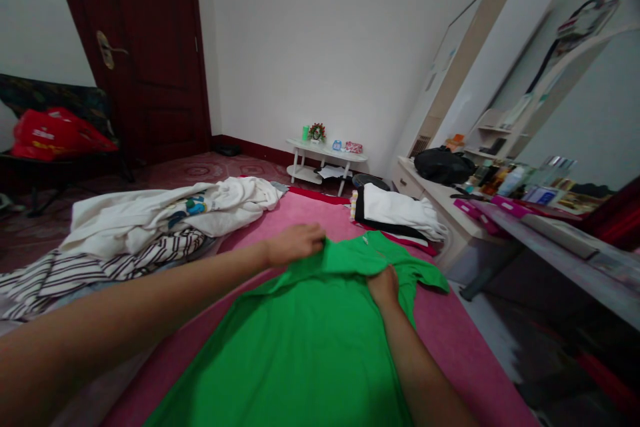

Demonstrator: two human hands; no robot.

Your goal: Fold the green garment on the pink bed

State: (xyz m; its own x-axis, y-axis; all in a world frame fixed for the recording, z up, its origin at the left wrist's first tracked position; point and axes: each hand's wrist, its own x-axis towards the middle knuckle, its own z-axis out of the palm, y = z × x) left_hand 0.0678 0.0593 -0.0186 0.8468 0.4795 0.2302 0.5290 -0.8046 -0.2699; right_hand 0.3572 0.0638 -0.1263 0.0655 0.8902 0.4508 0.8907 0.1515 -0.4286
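A green T-shirt [300, 347] lies spread over the pink bed cover [450, 333], its hem running off the lower edge of the view. My left hand [299, 243] is closed on the shirt's upper left part, fingers curled over the cloth. Near the collar, my right hand [385, 285] grips a fold of the same shirt, its fingertips partly hidden in the fabric. One short sleeve reaches out to the right past my right hand. Between both hands the cloth is bunched in a raised fold.
A loose heap with a white garment [135, 213] and a striped garment [110, 267] is on the left. A stack of folded clothes [395, 210] sits at the far right of the bed. Beyond are a low white table [327, 152] and a cluttered dresser [480, 220].
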